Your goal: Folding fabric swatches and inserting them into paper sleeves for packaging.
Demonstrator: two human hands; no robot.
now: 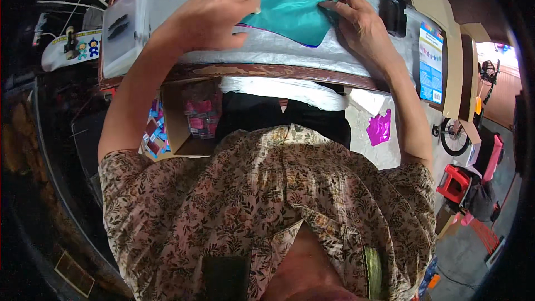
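A shiny teal sheet (290,0) lies on a silver-covered table (278,50) in front of me. My left hand (214,14) rests fingers-down on the sheet's left edge, pressing it flat. On the sheet's right edge sits my right hand (356,19), its fingers curled and pinching the teal material near a dark object. A purple edge shows under the teal sheet's lower border.
A clear plastic box (122,30) stands at the table's left. A black device (393,12) and a cardboard piece with a blue printed card (431,61) lie at right. Below the table are a cardboard box of pink packets (198,117), a magenta foil scrap (380,128) and white fabric (290,90).
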